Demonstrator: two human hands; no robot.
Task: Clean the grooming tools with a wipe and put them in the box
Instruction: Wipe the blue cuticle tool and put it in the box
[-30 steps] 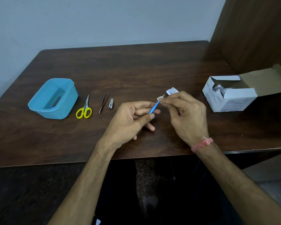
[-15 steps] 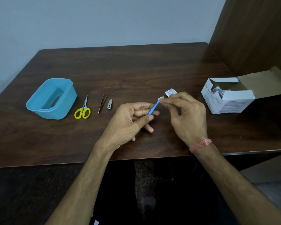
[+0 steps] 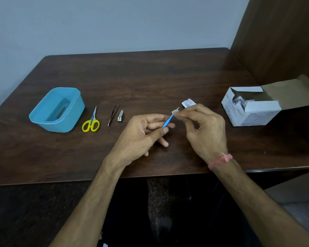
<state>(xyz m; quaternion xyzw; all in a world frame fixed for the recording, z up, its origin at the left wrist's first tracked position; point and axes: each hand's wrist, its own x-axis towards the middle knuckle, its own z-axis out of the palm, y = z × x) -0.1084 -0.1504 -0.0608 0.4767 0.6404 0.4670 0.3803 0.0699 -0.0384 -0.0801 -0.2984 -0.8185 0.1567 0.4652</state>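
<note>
My left hand (image 3: 143, 132) pinches the handle of a thin blue-handled tool (image 3: 168, 120) over the middle of the table. My right hand (image 3: 203, 129) pinches a small white wipe (image 3: 175, 111) around the tool's tip, and a torn wipe packet (image 3: 188, 102) sticks up behind its fingers. To the left lie yellow-handled scissors (image 3: 91, 122), tweezers (image 3: 113, 114) and a nail clipper (image 3: 120, 116). A blue plastic box (image 3: 57, 109) stands at the far left with something blue inside it.
An open white cardboard carton of wipes (image 3: 251, 107) stands at the right, its flap leaning on a brown wooden panel (image 3: 282, 38). The dark wooden table (image 3: 150, 77) reaches back to a grey wall; its front edge runs just under my wrists.
Both hands keep their hold on the tool and the wipe, with only a slight shift of the right fingers at the tip. The tools on the table have not moved.
</note>
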